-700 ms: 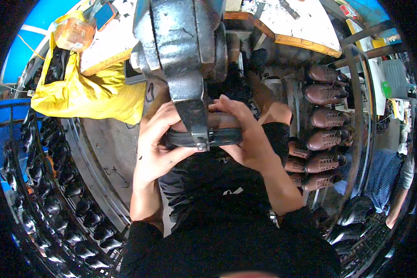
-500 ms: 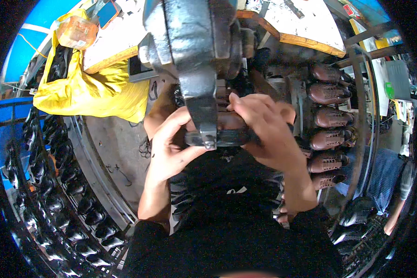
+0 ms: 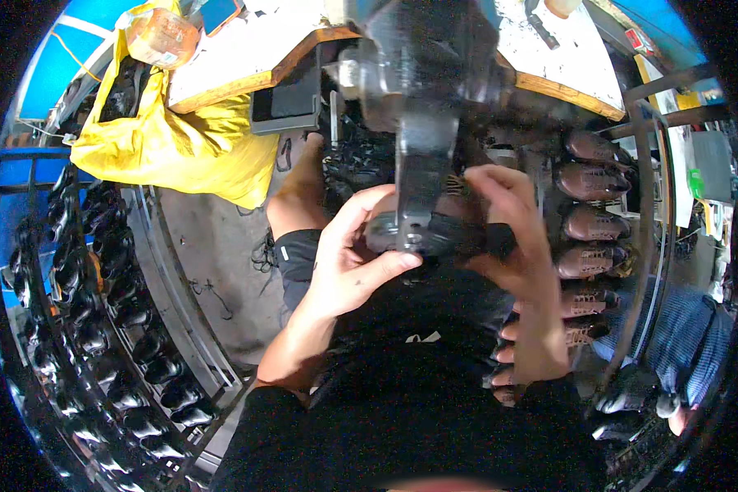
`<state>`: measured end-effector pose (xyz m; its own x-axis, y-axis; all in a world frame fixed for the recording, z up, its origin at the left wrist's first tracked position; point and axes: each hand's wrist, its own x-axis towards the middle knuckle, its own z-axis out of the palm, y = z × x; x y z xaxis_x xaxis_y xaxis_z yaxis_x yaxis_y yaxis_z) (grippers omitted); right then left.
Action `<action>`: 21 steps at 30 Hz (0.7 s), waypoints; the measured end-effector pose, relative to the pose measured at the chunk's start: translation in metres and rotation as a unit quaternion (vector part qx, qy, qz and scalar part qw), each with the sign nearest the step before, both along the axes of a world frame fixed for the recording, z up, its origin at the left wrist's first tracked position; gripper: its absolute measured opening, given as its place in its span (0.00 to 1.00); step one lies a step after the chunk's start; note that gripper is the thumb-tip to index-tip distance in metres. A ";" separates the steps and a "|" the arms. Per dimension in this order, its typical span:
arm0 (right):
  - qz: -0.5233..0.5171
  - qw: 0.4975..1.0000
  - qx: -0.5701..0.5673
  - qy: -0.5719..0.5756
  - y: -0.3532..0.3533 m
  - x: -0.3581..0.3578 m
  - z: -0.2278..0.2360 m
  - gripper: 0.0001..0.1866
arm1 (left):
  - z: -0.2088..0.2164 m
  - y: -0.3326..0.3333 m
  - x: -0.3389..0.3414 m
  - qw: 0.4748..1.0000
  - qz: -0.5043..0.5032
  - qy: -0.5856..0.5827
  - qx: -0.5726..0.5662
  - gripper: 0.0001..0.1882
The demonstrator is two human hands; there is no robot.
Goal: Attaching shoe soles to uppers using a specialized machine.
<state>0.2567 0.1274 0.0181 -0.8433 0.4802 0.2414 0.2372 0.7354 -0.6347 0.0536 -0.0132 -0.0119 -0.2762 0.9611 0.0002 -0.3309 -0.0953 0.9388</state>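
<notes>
A shoe with a dark sole [image 3: 384, 234] and a brown laced upper sits at the lower end of a dark metal machine arm [image 3: 426, 156], which hides its middle. My left hand [image 3: 340, 258] is closed round one end, with the thumb along the sole's edge beside the arm's tip. On the other side, my right hand [image 3: 521, 234] grips the opposite end near the laces; its fingers are somewhat blurred. The machine's body [image 3: 430, 53] rises above, smeared by motion.
Brown lace-up shoes [image 3: 592, 221] line a rack on the right, and black shoes [image 3: 115, 328] fill racks on the left. Ahead are a white worktable [image 3: 295, 25] and a yellow bag [image 3: 180, 156]. At lower right, a person's hand [image 3: 679, 420] shows near blue checked cloth [image 3: 664, 328].
The view has shifted, so the machine appears further right. The shoe has turned under the arm, bringing its laces into sight. My right hand has changed its hold; the other person has moved lower.
</notes>
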 end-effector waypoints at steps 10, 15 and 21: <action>-0.067 0.830 -0.476 0.285 -0.025 0.006 -0.137 0.61 | 0.022 0.020 -0.008 0.989 -0.097 0.106 0.028 0.35; -0.032 0.847 -0.471 0.244 -0.014 0.016 -0.139 0.59 | 0.024 0.026 -0.010 0.984 -0.098 0.139 0.050 0.36; -0.076 0.893 -0.393 0.204 -0.001 0.035 -0.134 0.58 | 0.016 0.029 -0.014 0.981 -0.107 0.144 0.078 0.35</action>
<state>0.2918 0.1261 -0.1154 -0.6728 0.7380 0.0516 -0.0727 0.0034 -0.9973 0.0396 0.0162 0.0044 -0.0352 0.9790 0.2008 -0.0813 -0.2030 0.9758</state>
